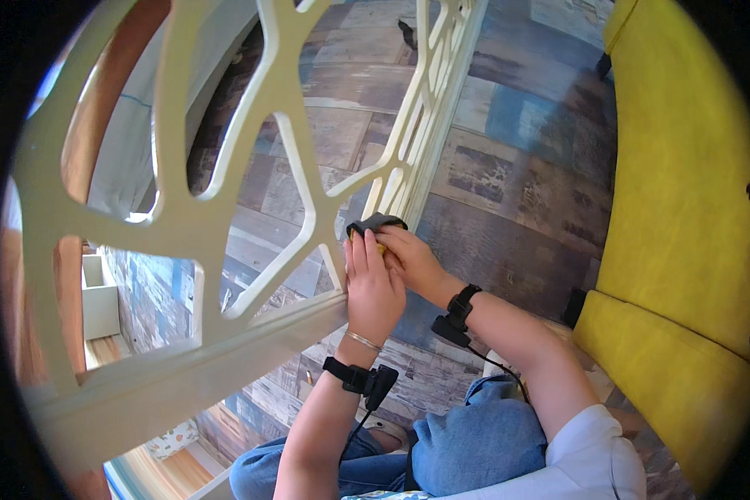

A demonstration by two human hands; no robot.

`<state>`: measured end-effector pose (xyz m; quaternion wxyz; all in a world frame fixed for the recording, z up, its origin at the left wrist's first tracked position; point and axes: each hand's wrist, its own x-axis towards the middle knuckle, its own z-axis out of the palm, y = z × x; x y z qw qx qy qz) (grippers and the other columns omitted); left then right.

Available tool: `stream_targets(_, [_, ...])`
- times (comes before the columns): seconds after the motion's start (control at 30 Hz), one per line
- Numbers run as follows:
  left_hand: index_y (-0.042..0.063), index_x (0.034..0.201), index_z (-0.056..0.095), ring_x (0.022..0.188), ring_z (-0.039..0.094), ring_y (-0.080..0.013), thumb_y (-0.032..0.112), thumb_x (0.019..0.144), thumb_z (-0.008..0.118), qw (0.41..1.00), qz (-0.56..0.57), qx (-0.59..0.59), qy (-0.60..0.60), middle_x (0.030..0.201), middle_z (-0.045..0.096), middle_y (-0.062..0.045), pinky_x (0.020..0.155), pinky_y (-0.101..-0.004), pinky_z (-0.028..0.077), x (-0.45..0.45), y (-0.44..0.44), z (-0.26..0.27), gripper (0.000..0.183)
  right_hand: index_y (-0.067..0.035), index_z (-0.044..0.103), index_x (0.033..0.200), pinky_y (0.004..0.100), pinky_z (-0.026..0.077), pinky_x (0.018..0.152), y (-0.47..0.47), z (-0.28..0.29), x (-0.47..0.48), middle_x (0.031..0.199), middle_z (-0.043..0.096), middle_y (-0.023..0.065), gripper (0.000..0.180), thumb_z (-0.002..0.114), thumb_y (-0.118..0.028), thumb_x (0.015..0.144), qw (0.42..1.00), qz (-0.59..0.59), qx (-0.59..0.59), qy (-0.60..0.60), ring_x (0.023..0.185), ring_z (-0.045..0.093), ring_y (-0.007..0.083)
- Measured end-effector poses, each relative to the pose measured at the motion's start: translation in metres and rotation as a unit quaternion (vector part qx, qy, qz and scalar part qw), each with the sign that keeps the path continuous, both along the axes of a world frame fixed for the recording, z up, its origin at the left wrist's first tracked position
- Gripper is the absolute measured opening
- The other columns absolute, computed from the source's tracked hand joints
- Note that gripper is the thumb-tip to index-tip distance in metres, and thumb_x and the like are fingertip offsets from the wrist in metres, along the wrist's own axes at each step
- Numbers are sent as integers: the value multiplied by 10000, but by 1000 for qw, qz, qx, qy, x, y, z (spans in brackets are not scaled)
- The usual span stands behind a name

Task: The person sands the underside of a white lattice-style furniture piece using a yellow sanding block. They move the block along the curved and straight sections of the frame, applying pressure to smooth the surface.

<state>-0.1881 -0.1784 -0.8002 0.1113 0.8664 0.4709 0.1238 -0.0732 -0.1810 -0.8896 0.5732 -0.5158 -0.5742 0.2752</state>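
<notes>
Both of my hands meet at a grey and yellow cloth [377,221], which is bunched against the edge of a cream openwork lattice panel [315,215]. My left hand [375,281] lies with its fingers stretched over the cloth, close to the panel's lower corner. From the right, my right hand [415,259] pinches the cloth with bent fingers. The parts of the cloth beneath my fingers are hidden. Black straps with small devices and cables sit on both wrists, and a thin bracelet [362,340] circles the left one.
A yellow upholstered seat [675,187] stands along the right. The panel's cream base rail [194,381] crosses the lower left. Patchwork wood-look flooring [506,231] runs beneath. Behind the panel are a white box-like unit [100,312] and pale fabric [125,144]. My bent knee [475,437] is below.
</notes>
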Motion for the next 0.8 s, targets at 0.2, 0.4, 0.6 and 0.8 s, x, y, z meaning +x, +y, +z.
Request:
stream_targets(0.2, [-101,1424,391,1383,349,-495,197,903,610,998,2,-3,55,1509,326,-311,1154,-541,289,21,14,-4,639,4,607,1100,464,488,944,29,-13,22,1160,620,195,266,579,-42,840,994,61,-36,-80,1063,568,429])
stream_targets(0.4, [-84,1439,386,1372,409,-384,178,863,651,987,-41,26,156,1496,377,-233,1150,-493,315,26,24,5,686,44,611,939,505,472,896,82,-29,51,1081,595,249,223,539,-155,870,994,-25,-95,-50,1022,543,471])
stream_targets(0.6, [-88,1439,387,1395,377,-416,141,859,635,991,-54,-1,122,1498,373,-262,1154,-505,315,18,26,4,671,35,642,944,512,429,976,67,-33,31,1143,592,212,225,542,-163,905,978,61,51,-194,1128,511,435])
stream_targets(0.8, [-104,1444,364,1427,340,-436,41,819,568,993,-61,-16,97,1516,352,-291,1172,-501,310,14,19,4,673,36,626,1088,487,397,1081,45,-22,21,1238,593,240,287,550,-193,933,995,71,17,-67,1235,490,435])
